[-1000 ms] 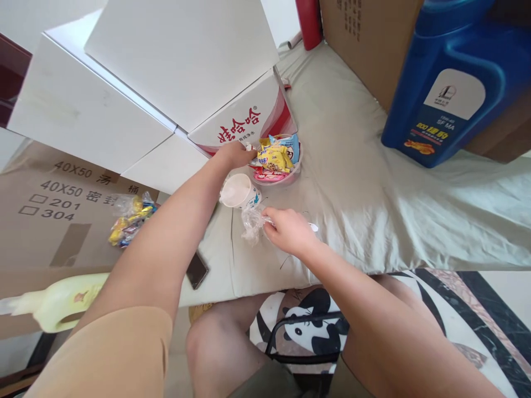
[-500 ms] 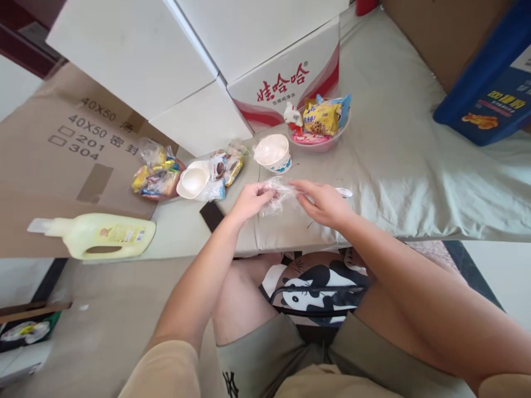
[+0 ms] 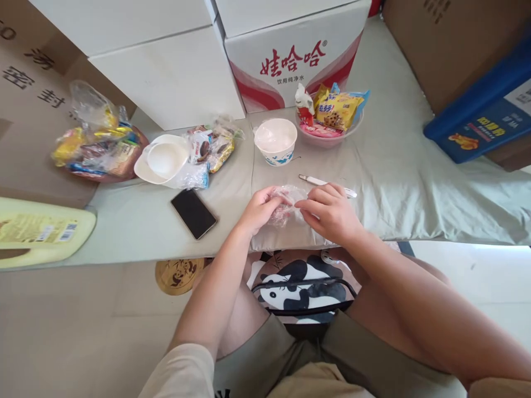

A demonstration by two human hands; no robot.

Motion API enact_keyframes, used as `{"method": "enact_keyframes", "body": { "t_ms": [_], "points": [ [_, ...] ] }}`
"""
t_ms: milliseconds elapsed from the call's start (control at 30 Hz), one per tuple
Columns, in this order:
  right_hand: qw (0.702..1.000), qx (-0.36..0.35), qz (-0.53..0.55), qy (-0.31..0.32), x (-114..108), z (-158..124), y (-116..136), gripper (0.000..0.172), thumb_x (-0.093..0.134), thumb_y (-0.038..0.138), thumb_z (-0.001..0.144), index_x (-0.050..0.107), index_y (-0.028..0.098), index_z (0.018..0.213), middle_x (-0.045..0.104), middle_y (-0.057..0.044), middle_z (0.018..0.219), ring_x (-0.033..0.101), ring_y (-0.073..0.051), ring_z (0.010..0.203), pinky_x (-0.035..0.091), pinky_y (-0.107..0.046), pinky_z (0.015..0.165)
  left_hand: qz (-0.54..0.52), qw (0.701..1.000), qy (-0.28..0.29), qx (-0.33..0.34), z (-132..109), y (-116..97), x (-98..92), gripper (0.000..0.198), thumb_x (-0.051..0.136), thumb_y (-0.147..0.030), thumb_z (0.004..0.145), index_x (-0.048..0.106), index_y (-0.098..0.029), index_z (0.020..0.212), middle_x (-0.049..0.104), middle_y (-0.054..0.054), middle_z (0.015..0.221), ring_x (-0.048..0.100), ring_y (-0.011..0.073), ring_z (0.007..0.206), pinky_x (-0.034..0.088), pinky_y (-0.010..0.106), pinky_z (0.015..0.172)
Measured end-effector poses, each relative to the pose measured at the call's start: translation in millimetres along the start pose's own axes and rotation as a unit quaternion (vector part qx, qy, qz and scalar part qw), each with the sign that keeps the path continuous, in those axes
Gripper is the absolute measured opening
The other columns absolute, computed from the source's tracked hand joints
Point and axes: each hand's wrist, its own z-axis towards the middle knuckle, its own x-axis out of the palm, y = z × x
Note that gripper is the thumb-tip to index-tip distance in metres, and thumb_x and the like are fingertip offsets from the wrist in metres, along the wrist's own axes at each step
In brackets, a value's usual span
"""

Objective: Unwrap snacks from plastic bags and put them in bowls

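Observation:
A crumpled sheet of clear plastic film [image 3: 286, 207] is bunched between my two hands, low over the cloth. My left hand [image 3: 260, 209] closes on its left side, thumb on top. With bent fingers, my right hand [image 3: 329, 211] pinches the film's right side. Just beyond my right fingers lies a white pen-like tool [image 3: 321, 181], partly covered by that hand. Behind the film stands a white paper bowl [image 3: 276, 142] with a blue pattern and clear plastic in it.
At the back, a pink bowl [image 3: 327, 139] holds snack packets. To the left are a black phone [image 3: 193, 214], a white scoop-like container [image 3: 145, 171], bagged snacks [image 3: 219, 146] and a yellow bottle [image 3: 45, 232]. White cartons [image 3: 290, 72] line the back; a blue container [image 3: 477, 121] stands right.
My view has shifted, bringing the whole phone and the pen-like tool into sight. My right hand has turned over, knuckles up, and both hands keep hold of the film.

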Motion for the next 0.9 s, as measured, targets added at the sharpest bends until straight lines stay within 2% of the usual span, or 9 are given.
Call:
{"method": "enact_keyframes", "body": {
  "t_ms": [167,233,367,467,533,667,767,833,900],
  "points": [
    [0.986,-0.090,0.014,-0.137,-3,8,6,0.019,0.057,0.011,0.088,0.065,0.027,0.094,0.071,-0.002,0.096,0.066,-0.020,0.100,0.045,-0.038,0.087,0.015,0.999,-0.038,-0.017,6,-11,-23.8,0.023,0.072,-0.035,0.073,0.067,-0.017,0.087,0.069,0.001,0.074,0.049,0.0068,0.048,0.037,0.020,0.044],
    [0.979,-0.124,0.032,-0.160,-6,10,10,0.021,0.057,0.006,0.086,0.061,0.025,0.093,0.072,-0.002,0.098,0.068,-0.021,0.101,0.047,-0.037,0.085,0.006,0.999,-0.035,-0.018,6,-16,-33.4,0.030,0.075,-0.038,0.070,0.066,-0.017,0.089,0.066,-0.001,0.070,0.043,0.0048,0.046,0.031,0.018,0.042],
    [0.977,-0.158,0.079,-0.119,-9,10,17,0.025,0.052,0.000,0.084,0.056,0.023,0.093,0.070,-0.002,0.085,0.069,-0.018,0.083,0.051,-0.035,0.077,-0.008,0.998,0.027,-0.048,2,-20,-52.6,0.035,0.083,-0.038,0.061,0.064,-0.015,0.079,0.052,-0.005,0.058,0.037,0.0031,0.043,0.022,0.018,0.041],
    [0.981,-0.147,0.088,-0.086,-10,3,19,0.024,0.052,0.002,0.085,0.056,0.022,0.096,0.065,0.000,0.072,0.058,-0.013,0.059,0.047,-0.028,0.058,0.008,0.993,0.082,-0.085,-4,-21,-64.3,0.034,0.084,-0.039,0.061,0.060,-0.016,0.068,0.042,-0.007,0.050,0.031,0.0025,0.039,0.016,0.019,0.039],
    [0.987,-0.139,0.071,-0.049,-9,-3,19,0.020,0.054,0.008,0.088,0.058,0.021,0.101,0.065,0.000,0.072,0.057,-0.013,0.058,0.045,-0.028,0.056,0.030,0.993,0.087,-0.077,-7,-20,-68.0,0.032,0.082,-0.039,0.064,0.059,-0.016,0.068,0.042,-0.007,0.049,0.030,0.0027,0.039,0.016,0.019,0.039],
    [0.989,-0.134,0.041,0.052,-3,-17,16,0.020,0.052,0.018,0.094,0.059,0.020,0.112,0.071,-0.002,0.083,0.066,-0.016,0.074,0.046,-0.028,0.060,0.109,0.994,-0.013,0.005,-7,-13,-68.0,0.022,0.075,-0.035,0.072,0.064,-0.017,0.077,0.052,-0.004,0.057,0.040,0.0044,0.043,0.028,0.018,0.041],
    [0.984,-0.120,0.015,0.134,3,-25,12,0.016,0.048,0.018,0.096,0.062,0.020,0.102,0.070,-0.003,0.083,0.065,-0.016,0.076,0.039,-0.028,0.055,0.141,0.981,-0.084,0.099,-7,-4,-70.5,0.029,0.075,-0.032,0.071,0.068,-0.018,0.095,0.068,0.003,0.082,0.061,0.0109,0.064,0.048,0.022,0.056],
    [0.980,-0.096,-0.006,0.176,5,-26,10,0.017,0.046,0.019,0.096,0.062,0.020,0.091,0.069,-0.003,0.081,0.063,-0.015,0.073,0.033,-0.028,0.053,0.144,0.954,-0.158,0.209,-11,0,-72.9,0.033,0.073,-0.033,0.075,0.066,-0.021,0.105,0.070,0.006,0.103,0.067,0.0165,0.089,0.055,0.029,0.076],
    [0.978,-0.064,-0.027,0.197,7,-25,10,0.021,0.043,0.023,0.097,0.061,0.020,0.086,0.069,-0.004,0.086,0.062,-0.015,0.071,0.029,-0.028,0.051,0.159,0.898,-0.242,0.331,-21,2,-71.7,0.026,0.065,-0.034,0.083,0.064,-0.023,0.107,0.068,0.006,0.109,0.066,0.0183,0.101,0.054,0.035,0.089]
  ]
}}
